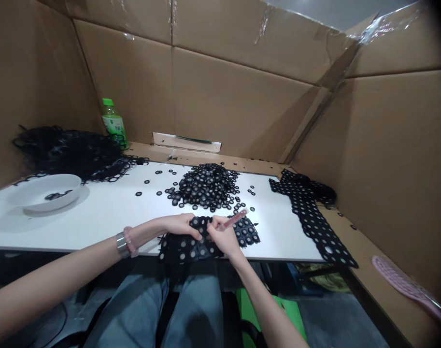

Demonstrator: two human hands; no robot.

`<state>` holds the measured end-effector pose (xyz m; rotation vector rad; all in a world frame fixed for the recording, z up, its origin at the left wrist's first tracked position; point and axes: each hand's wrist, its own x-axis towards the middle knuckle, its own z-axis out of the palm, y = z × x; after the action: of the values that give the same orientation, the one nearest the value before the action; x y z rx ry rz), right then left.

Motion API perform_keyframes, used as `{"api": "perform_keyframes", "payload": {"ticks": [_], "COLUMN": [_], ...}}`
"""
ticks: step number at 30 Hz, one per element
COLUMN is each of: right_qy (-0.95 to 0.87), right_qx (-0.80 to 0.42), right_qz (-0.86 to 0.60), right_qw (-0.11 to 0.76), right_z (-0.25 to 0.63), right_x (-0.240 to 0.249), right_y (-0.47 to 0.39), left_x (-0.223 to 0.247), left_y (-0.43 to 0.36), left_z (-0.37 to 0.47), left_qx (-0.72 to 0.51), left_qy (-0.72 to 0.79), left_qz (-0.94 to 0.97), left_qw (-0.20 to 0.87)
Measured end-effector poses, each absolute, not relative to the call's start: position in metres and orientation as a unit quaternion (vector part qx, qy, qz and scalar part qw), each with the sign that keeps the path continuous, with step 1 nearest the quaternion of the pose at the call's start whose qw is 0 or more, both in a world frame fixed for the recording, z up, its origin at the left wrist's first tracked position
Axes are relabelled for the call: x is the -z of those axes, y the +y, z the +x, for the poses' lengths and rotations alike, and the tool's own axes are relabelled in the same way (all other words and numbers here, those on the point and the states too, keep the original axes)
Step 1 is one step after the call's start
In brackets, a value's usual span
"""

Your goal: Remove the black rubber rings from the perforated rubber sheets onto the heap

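A black sheet with rows of pale round spots (183, 247) lies over the table's front edge, partly hanging down. My left hand (182, 225) grips its upper part, thumb on top and fingers pressed together. My right hand (223, 238) is closed around a pinkish pen-like tool (234, 219), whose pale end points up and right; its working tip is hidden by the fingers at the sheet. Right of that hand, the sheet's part with raised rings (246, 232) rests on the table. Just beyond both hands is a heap of small black rings (209, 186).
On the white table (107, 212), a white bowl (48, 193) holds a few dark pieces. Tangled black scrap (71, 150) and a green-capped bottle (114, 123) stand back left. Another dotted black sheet (314, 220) and a pink brush (397, 280) lie right. Cardboard walls surround the table.
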<state>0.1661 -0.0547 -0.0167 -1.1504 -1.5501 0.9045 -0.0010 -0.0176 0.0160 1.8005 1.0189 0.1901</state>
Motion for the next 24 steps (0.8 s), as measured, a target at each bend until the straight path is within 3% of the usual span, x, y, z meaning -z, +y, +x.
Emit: {"api": "perform_keyframes", "payload": {"ticks": [9, 18, 24], "right_qy": [-0.567, -0.541, -0.56], "right_qx": [-0.473, -0.506, -0.452], "right_qz": [-0.477, -0.484, -0.489], "right_qw": [0.476, 0.465, 0.493], "right_z": [0.19, 0.192, 0.192], "right_x": [0.013, 0.011, 0.012], "right_y": [-0.052, -0.054, -0.057], "left_x": [-0.028, -0.021, -0.021], "left_y": [-0.008, -0.024, -0.031], "left_z": [0.012, 0.019, 0.022], "left_qx": [-0.056, -0.117, -0.028], "left_qy": [0.438, 0.444, 0.546], "left_qz": [0.739, 0.727, 0.769], "left_qw": [0.508, 0.511, 0.331]}}
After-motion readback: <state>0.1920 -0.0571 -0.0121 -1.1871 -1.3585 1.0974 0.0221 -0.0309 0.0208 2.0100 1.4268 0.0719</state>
